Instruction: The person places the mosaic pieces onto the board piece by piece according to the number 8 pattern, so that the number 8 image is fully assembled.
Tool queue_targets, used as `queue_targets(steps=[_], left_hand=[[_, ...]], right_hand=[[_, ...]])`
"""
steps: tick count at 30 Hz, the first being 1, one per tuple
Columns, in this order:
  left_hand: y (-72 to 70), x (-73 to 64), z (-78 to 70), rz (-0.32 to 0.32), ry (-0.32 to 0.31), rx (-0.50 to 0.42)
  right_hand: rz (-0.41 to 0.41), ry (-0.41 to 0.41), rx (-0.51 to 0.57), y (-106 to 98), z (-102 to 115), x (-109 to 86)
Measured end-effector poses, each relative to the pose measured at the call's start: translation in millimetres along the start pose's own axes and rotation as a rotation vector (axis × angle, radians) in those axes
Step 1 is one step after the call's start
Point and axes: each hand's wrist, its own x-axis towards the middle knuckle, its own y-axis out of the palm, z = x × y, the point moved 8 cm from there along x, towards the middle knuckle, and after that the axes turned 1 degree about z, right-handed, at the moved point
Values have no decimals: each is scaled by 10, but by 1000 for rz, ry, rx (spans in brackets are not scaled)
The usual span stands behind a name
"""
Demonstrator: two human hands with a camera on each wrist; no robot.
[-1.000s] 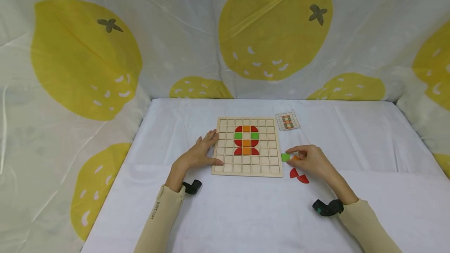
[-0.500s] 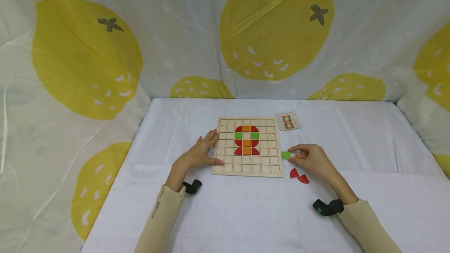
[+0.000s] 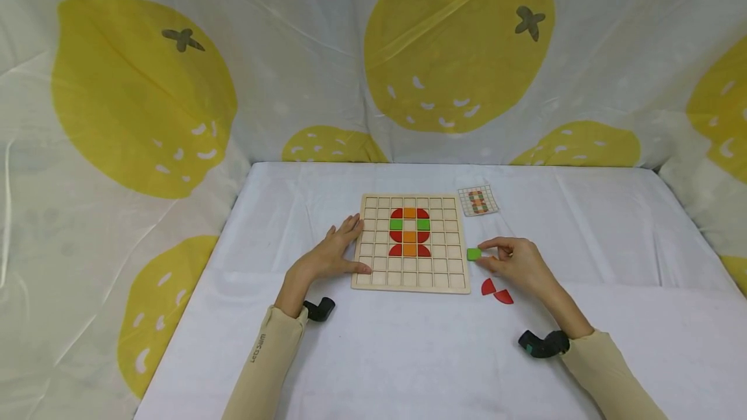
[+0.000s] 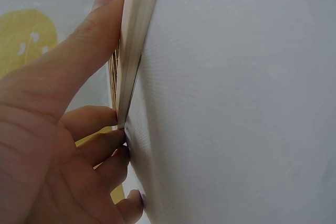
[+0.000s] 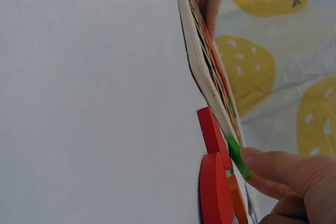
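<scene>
While pinching a green square tile (image 3: pixel 474 253) between thumb and fingertips, held right hand (image 3: pixel 513 263) just off the right edge of the wooden grid board (image 3: pixel 373 258), tile nearly touching that edge. Kept an orange piece (image 5: pixel 234 198) tucked under the same fingers, seen from the right wrist view. Rested left hand (image 3: pixel 329 253) flat against the board's left edge, fingers straight, thumb (image 4: pixel 79 51) pressed along the near corner, nothing gripped. Lay 2 red quarter-circle pieces (image 3: pixel 497 291) just right of the board's near right corner. Sat a small pattern card (image 3: pixel 477 200) beyond the board's far right corner. Showed red, orange and green tiles already in the board's middle columns.
</scene>
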Motion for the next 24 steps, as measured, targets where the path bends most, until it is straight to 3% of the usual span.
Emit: queue_targets(steps=[10,17,24], left_hand=[[-13,6,-19,6,1,0],[-6,1,-11,6,-1,-9],[-7,-5,-12,-1,4,-8]], right_hand=[[-67,-24,29,42,152,-10],[3,-85,98,330,401,-19],[22,-128,85,596,614,8]])
